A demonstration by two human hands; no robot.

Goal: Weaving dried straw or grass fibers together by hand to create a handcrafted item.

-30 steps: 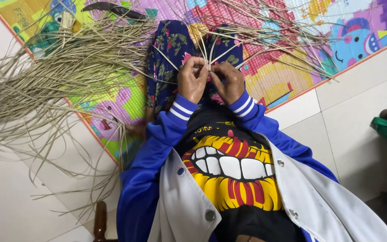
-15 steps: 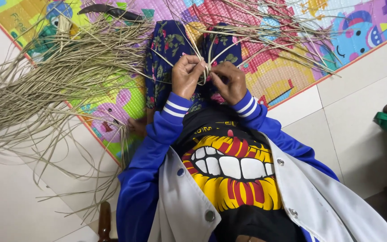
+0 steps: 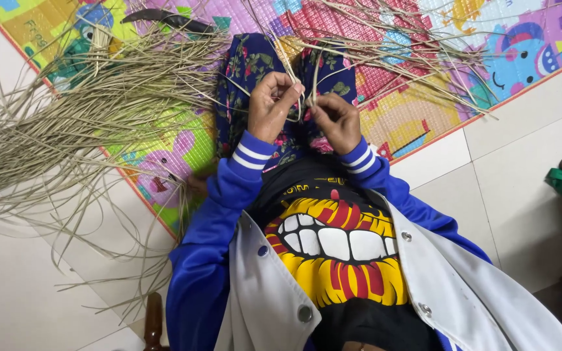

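Colourful mat (image 3: pixel 424 123); straw strips (image 3: pixel 304 88) pinched between left hand (image 3: pixel 271 107), right hand (image 3: pixel 336 120).

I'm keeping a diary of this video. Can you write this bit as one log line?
left hand: pinching straw strips | right hand: gripping same strips | lap: floral cloth | left side: loose straw pile on play mat

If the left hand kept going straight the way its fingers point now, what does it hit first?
The left hand points toward the right hand; first in line are the thin straw strands pinched between them, then that hand's fingertips, though depth is unclear.
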